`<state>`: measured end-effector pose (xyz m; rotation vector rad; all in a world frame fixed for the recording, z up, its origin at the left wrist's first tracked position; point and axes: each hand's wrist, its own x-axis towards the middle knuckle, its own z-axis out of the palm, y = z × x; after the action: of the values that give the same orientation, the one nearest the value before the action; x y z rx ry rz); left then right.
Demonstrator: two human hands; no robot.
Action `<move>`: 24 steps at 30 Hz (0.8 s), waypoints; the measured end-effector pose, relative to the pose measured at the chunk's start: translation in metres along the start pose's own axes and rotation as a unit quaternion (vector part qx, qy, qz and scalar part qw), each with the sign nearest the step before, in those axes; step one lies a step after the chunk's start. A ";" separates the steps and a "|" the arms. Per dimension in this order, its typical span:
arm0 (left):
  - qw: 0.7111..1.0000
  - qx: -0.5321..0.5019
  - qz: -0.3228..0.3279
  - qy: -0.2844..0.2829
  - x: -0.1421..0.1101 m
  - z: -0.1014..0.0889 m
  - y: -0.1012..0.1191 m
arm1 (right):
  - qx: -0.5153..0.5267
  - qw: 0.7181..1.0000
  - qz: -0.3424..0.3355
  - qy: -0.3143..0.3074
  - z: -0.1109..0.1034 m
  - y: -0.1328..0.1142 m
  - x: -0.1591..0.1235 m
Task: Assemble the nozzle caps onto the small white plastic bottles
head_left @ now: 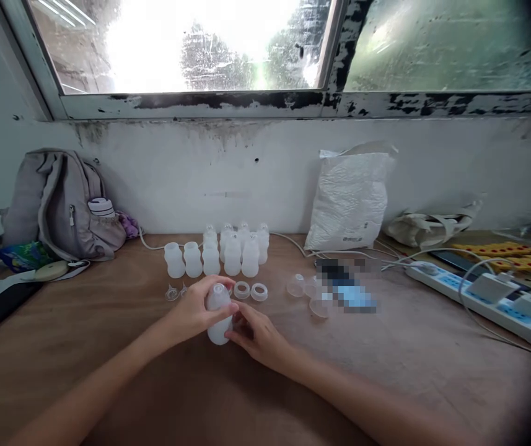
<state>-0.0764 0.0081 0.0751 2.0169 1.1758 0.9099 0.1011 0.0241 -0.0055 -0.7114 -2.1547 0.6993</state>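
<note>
A translucent white baby bottle (219,331) with a nipple on top is held above the front of the table, tilted slightly. My left hand (199,308) wraps round its upper part, thumb across the near side. The fingers of my right hand (256,334) close on its lower right side. Just beyond lie two white collar rings (259,292) and, left of my left hand, clear nipples (171,293), partly hidden. Several white bottles (175,260) stand in rows behind; some are open-topped, others have tops on. Clear domed caps (295,285) lie to the right.
A grey backpack (56,204) leans at the back left, near a dark flat object (2,310). Right of the caps is a blurred-out item (351,291). A white plastic bag (351,198) stands against the wall. A power strip (483,297) with cables lies at the right.
</note>
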 end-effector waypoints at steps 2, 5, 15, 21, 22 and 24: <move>0.997 0.068 -0.001 -0.046 0.008 -0.014 0.012 | 0.002 1.000 0.003 0.000 0.001 0.000 -0.001; 0.991 0.135 0.020 0.014 0.021 -0.044 0.026 | 0.004 1.000 0.009 0.008 0.001 0.000 -0.002; 0.948 0.087 0.015 0.304 0.106 -0.164 0.009 | -0.016 1.000 0.008 0.022 0.001 0.001 -0.002; 0.950 0.060 -0.081 0.295 0.134 -0.164 -0.061 | -0.033 0.999 -0.001 0.020 0.000 -0.002 -0.002; 0.952 0.059 -0.098 0.283 0.137 -0.159 -0.070 | -0.036 0.999 -0.004 0.021 0.000 -0.002 -0.002; 0.958 0.063 -0.137 0.243 0.140 -0.145 -0.083 | -0.040 0.999 -0.009 0.023 0.000 -0.002 -0.003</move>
<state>-0.1810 0.1922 0.1271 1.7071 1.7693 1.2518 0.1021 0.0209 -0.0051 -0.7410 -2.1543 0.5849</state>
